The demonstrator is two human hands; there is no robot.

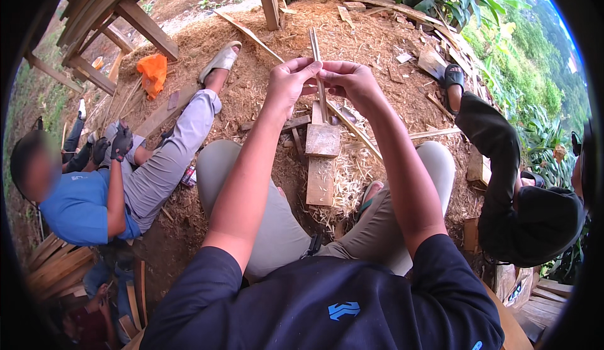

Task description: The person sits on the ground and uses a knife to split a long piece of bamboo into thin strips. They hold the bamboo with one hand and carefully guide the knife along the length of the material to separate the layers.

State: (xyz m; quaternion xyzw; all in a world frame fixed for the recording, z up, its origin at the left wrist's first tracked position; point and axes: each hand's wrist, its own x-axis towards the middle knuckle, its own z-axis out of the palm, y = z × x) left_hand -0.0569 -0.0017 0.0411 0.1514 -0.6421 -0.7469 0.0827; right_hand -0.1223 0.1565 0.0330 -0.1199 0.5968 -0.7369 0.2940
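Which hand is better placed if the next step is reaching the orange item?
Probably the left hand: the orange item lies off to the person's left, nearer that hand. The right hand is farther across. Both appear to hold the thin strip.

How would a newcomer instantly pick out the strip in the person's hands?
Find the wooden block between the person's light-trousered knees. Just above it in the picture, the left hand and right hand meet, fingertips on a narrow strip. It alone is in those hands; the loose wood pieces lie on the ground.
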